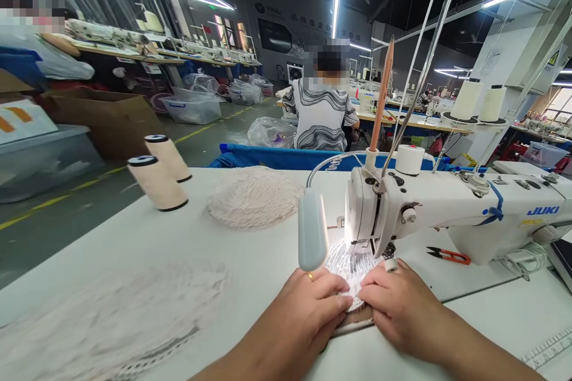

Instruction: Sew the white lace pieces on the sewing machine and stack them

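- Presently, the left hand [315, 303] and the right hand [397, 303] are palm down, their wrists angled inward and their fingertips almost facing.
- Their fingers rest upon the near part of the white lace piece [356, 275]; whether they also pinch it, I cannot tell.
- From between both hands, about equally near to each, the lace runs lengthwise forward, under the head of the sewing machine [429, 208].
- Farther, leftward, lies a pale textile pile [254, 199].
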{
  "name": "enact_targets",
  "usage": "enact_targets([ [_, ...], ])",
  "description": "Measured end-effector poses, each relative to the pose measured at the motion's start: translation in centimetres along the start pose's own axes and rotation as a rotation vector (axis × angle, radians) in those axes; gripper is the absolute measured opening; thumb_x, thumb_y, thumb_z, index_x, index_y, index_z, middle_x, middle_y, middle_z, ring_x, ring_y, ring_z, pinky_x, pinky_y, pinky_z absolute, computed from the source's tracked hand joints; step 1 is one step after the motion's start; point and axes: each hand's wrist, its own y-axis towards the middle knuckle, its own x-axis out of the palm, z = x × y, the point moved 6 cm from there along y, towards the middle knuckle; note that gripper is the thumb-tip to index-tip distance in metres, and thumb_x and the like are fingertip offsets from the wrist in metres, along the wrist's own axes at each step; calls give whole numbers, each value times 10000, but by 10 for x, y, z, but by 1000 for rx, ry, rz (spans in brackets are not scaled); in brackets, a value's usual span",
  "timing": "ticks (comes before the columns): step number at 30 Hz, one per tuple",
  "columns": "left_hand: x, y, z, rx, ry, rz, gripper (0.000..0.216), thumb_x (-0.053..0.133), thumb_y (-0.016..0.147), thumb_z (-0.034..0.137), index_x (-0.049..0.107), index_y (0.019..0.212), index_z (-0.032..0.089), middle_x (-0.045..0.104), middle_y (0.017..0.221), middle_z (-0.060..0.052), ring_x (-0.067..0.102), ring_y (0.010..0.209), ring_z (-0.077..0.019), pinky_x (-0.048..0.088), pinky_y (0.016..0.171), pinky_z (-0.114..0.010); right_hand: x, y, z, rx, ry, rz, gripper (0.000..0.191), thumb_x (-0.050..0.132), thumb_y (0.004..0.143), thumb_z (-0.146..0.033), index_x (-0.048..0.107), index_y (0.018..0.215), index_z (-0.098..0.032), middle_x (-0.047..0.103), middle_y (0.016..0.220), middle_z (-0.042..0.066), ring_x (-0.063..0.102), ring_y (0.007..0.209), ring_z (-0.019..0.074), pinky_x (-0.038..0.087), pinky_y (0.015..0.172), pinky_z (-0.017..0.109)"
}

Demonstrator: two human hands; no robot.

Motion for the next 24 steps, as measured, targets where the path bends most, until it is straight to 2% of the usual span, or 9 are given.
enact_targets([
  [5,0,5,-4,8,48,4,351,416,1089,134,737,1115,273,780,1082,-30,687,850,-225,441,768,-394,3,1,4,37,-37,22,212,633,908,-58,670,1043,-216,755,1130,58,617,942,259,424,820,388],
  [8,-1,8,-3,42,71,3,311,454,1040,96,720,1097,248,783,1086,-41,692,890,-242,455,794,-413,2,1,4,36,-30,41,245,619,884,-28,666,1027,-222,758,1151,61,615,957,264,441,815,389],
  [14,6,3,-2,105,-3,-13,282,503,923,30,672,1040,223,774,972,-36,694,928,-250,450,818,-414,3,-1,2,1,-31,27,193,613,925,-49,654,986,-228,776,1069,39,620,940,258,445,833,395],
  [19,9,-1,-5,113,3,-27,360,558,837,24,661,1117,224,781,1023,-52,692,908,-265,468,822,-419,4,0,3,27,-30,16,203,608,899,-30,638,961,-221,769,1067,30,612,947,257,426,811,388],
  [24,5,4,-7,100,30,-28,361,540,853,10,693,1107,216,790,1052,-69,703,900,-263,511,819,-420,3,2,5,39,-34,49,226,592,878,-20,644,974,-219,761,1085,50,593,915,254,428,798,386],
])
